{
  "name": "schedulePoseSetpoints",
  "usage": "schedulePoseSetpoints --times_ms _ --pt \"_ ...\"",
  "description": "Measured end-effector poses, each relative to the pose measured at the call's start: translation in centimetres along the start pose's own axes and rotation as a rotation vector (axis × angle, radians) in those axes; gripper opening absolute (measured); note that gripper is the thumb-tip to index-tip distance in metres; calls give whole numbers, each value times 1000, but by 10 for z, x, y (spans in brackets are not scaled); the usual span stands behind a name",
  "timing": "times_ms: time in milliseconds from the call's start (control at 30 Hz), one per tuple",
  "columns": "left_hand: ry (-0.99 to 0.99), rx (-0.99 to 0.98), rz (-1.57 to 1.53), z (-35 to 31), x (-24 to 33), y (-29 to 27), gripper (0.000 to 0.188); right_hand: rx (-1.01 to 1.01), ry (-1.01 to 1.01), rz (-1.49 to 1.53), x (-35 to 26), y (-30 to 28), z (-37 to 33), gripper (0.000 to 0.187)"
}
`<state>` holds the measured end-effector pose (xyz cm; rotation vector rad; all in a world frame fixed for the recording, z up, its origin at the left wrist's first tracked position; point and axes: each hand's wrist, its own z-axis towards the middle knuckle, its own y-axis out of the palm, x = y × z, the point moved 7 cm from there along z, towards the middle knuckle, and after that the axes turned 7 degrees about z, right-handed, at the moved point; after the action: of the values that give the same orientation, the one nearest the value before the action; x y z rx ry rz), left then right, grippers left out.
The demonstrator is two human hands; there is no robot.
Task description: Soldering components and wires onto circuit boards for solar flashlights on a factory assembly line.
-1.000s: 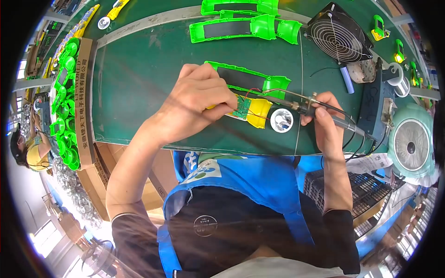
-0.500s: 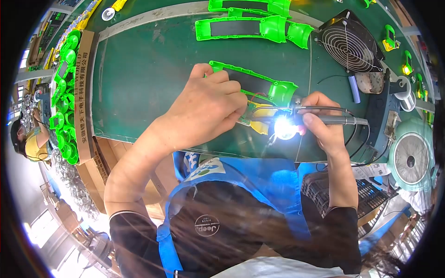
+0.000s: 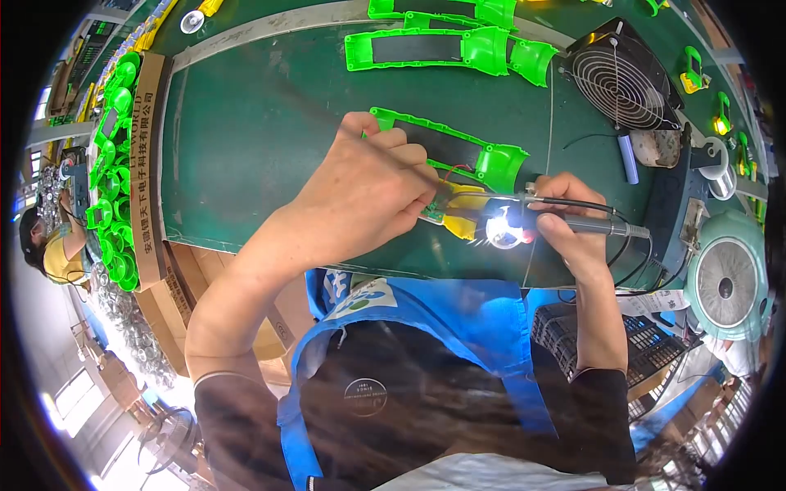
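Observation:
My left hand [image 3: 364,180] is closed, its fingertips pinching the edge of a small green circuit board [image 3: 434,209]. Beside the board is a yellow lamp part [image 3: 463,209] whose round lamp [image 3: 503,231] shines brightly. My right hand [image 3: 575,233] grips a soldering iron [image 3: 588,222] with a black handle and cable. Its thin metal end points left over the yellow part; glare and my left fingers keep me from telling whether the tip touches the board. Just behind lies a bright green housing half [image 3: 501,164] with a dark inner panel, and a thin red wire shows at its near edge.
More green housings [image 3: 417,47] lie at the back. A black fan [image 3: 618,74] stands at back right, near a purple cylindrical cell [image 3: 628,159] and a solder spool [image 3: 720,168]. A cardboard box [image 3: 149,164] with green parts borders the left. Another person [image 3: 61,250] sits far left.
The soldering iron and my right hand have shifted slightly, the iron's cable side dipping. The lamp's glare looks smaller. My left hand stays nearly in place.

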<state>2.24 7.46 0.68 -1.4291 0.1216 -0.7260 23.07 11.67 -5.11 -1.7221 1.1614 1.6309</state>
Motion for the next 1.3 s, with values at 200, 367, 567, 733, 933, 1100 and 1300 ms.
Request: schedulePoseSetpoints --times_ms 200,367,567,733,933,1100,1300 --pt "-20 -20 16 4 0 -5 17 97 -73 110 -5 -16 -3 29" --pt "-42 -61 20 5 2 -4 15 121 -199 85 -15 -15 -1 33" --pt "-24 -86 -21 1 1 -8 11 96 -410 -80 -37 -13 5 43" --pt "-135 114 52 23 -35 -29 18 19 -706 -314 -56 12 57 37" --pt "124 187 442 4 -31 -27 39 11 -868 -891 -50 30 91 44" --pt "34 56 142 -58 -20 -17 56 -5 -847 -678 -29 9 53 43" --pt "-86 353 -130 -94 -60 -40 54 126 -698 -573 -14 -45 -6 39"
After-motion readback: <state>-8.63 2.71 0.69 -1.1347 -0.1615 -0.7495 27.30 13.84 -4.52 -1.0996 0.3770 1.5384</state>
